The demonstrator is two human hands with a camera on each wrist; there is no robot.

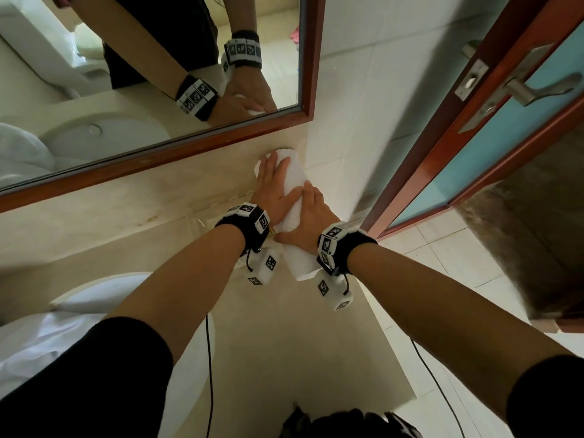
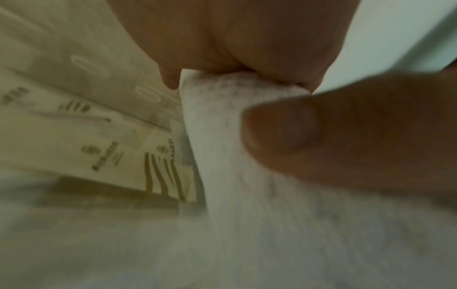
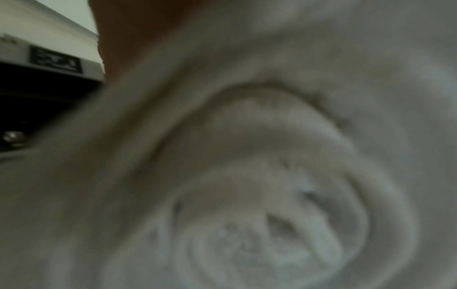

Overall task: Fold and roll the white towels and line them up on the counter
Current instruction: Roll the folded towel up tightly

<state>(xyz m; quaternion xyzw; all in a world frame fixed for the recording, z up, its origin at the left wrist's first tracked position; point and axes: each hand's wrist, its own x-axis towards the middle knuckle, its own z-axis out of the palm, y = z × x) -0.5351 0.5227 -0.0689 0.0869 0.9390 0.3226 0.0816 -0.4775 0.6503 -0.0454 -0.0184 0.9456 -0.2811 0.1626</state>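
A rolled white towel (image 1: 295,181) lies on the beige counter (image 1: 126,222), in the far right corner against the tiled wall. My left hand (image 1: 275,181) lies flat on the roll's far part with straight fingers. My right hand (image 1: 308,216) presses on the near part, thumb stretched out to the left. In the left wrist view the palm sits on the towel (image 2: 222,146) and a thumb tip (image 2: 284,129) rests on the cloth. The right wrist view is filled by the spiral end of the roll (image 3: 259,234).
A basin (image 1: 104,295) at the near left holds loose white cloth (image 1: 38,343). Printed sachets (image 2: 138,156) lie beside the roll. A framed mirror (image 1: 158,147) runs along the back. The counter's right edge (image 1: 382,327) drops to the floor by an open door (image 1: 474,137).
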